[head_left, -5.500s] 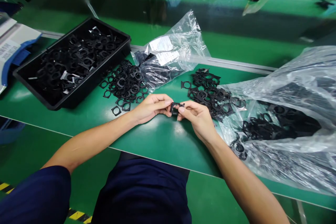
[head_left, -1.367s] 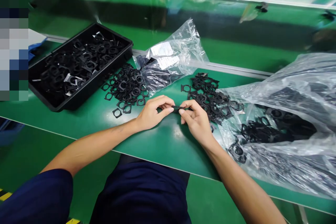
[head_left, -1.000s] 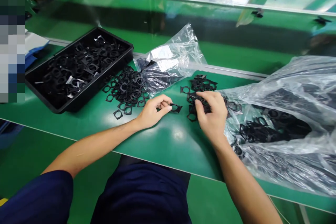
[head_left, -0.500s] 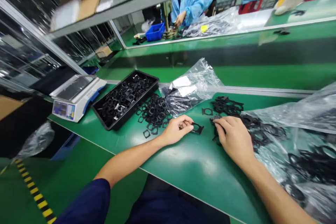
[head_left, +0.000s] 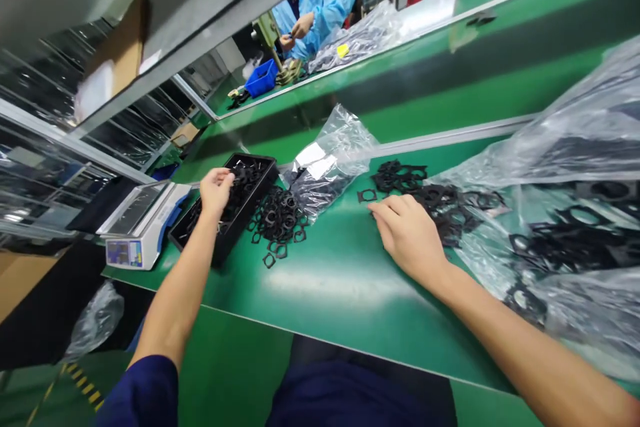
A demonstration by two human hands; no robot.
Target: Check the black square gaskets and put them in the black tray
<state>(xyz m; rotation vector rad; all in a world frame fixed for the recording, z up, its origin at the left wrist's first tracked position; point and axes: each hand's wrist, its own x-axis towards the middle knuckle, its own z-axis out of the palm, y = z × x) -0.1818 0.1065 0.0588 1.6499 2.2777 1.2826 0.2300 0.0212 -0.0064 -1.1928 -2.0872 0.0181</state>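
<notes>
My left hand point(head_left: 216, 192) is over the black tray point(head_left: 260, 210), its thumb and fingers drawn together; anything between them cannot be made out against the dark parts. The tray holds many flat black plastic frames point(head_left: 246, 177) with round holes. My right hand point(head_left: 411, 235) rests low over the green table with its fingers pinched. A dark edge of a black plastic frame point(head_left: 373, 215) shows under its fingertips, mostly hidden. Just beyond lies a single frame with side tabs point(head_left: 367, 195), beside a pile of such frames point(head_left: 440, 203).
Round-holed black frames point(head_left: 277, 217) lie heaped right of the tray. Behind them sits a labelled clear bag point(head_left: 325, 173). A large plastic bag of parts point(head_left: 575, 240) spreads at right. A scale point(head_left: 143, 223) stands left. Across the bench a person in blue sleeves point(head_left: 320, 7) works.
My left hand has swung left from mid-table to over the tray; the frame it held is no longer visible. My right hand left the other hand, reached the pile, then drew slightly left. The view turned.
</notes>
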